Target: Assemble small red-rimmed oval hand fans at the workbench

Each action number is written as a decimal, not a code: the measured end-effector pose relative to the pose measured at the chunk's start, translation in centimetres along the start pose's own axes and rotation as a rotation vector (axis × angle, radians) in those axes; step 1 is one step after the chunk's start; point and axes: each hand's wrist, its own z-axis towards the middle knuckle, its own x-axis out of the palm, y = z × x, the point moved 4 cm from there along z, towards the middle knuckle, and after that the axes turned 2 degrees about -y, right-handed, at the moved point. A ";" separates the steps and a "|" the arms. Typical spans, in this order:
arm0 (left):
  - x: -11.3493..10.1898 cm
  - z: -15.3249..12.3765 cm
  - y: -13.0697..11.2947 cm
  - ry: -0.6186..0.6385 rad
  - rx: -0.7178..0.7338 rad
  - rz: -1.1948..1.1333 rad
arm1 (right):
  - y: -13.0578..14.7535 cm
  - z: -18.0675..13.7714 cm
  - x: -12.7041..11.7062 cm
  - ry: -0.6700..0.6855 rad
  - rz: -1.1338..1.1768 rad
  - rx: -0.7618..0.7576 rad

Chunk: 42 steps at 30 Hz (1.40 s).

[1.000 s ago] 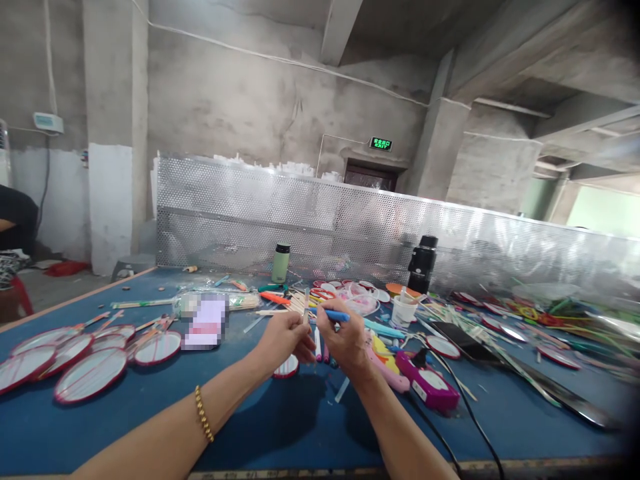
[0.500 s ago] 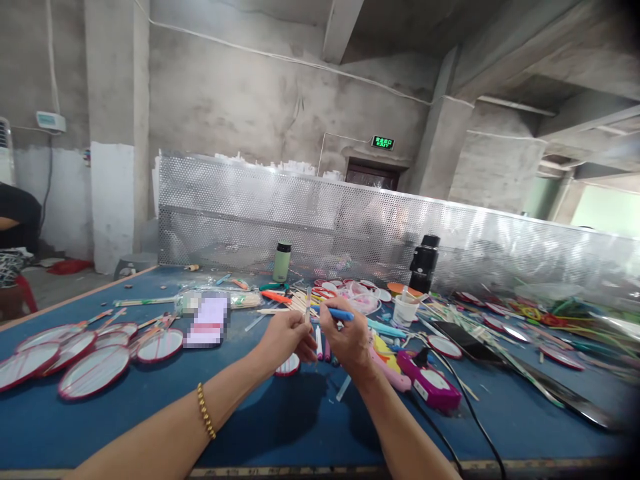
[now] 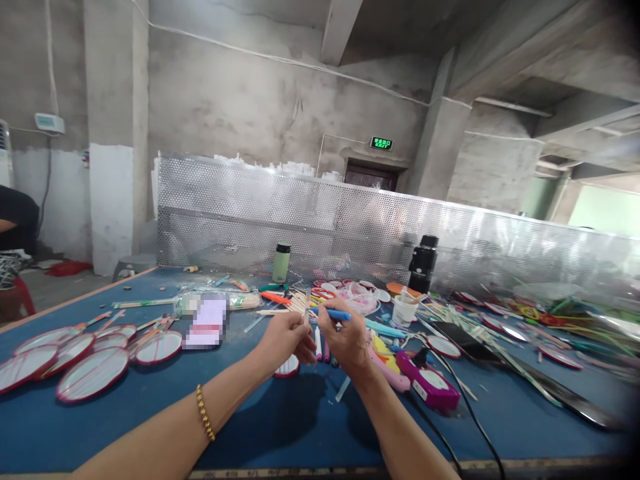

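Note:
My left hand [image 3: 286, 340] pinches a thin pale stick [image 3: 307, 305] upright between thumb and fingers; its exact kind is not clear. My right hand [image 3: 346, 332] is closed round a blue marker [image 3: 340, 315], held like a pen. The marker's tip points left at the stick, and I cannot tell whether they touch. Below and between the hands lie a white-tipped purple marker [image 3: 319, 345] and a round white disc with a red rim [image 3: 287, 366], partly covered by my left hand. A clear stick [image 3: 343, 389] rests on the blue table near my right wrist.
Red-rimmed round fans [image 3: 94, 375] and a phone [image 3: 206, 322] lie on the left. At right are a pink glue gun [image 3: 393, 377], a purple device [image 3: 429, 381] and black cables. A green bottle [image 3: 281, 263], a black flask [image 3: 423, 264] and a perforated metal screen [image 3: 240, 207] stand behind.
Almost nothing differs. The right hand with the blue marker has shifted very slightly left, along with a small shift of the whole view. Both hands keep their hold.

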 end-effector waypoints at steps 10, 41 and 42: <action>0.0 0.1 0.2 0.001 -0.001 0.005 | -0.1 -0.1 0.1 0.010 0.027 0.014; 0.0 0.0 -0.1 0.000 0.000 -0.010 | 0.0 -0.2 0.2 0.046 0.043 0.013; 0.0 0.0 -0.1 -0.002 -0.001 -0.009 | 0.0 -0.3 0.3 0.054 0.046 0.011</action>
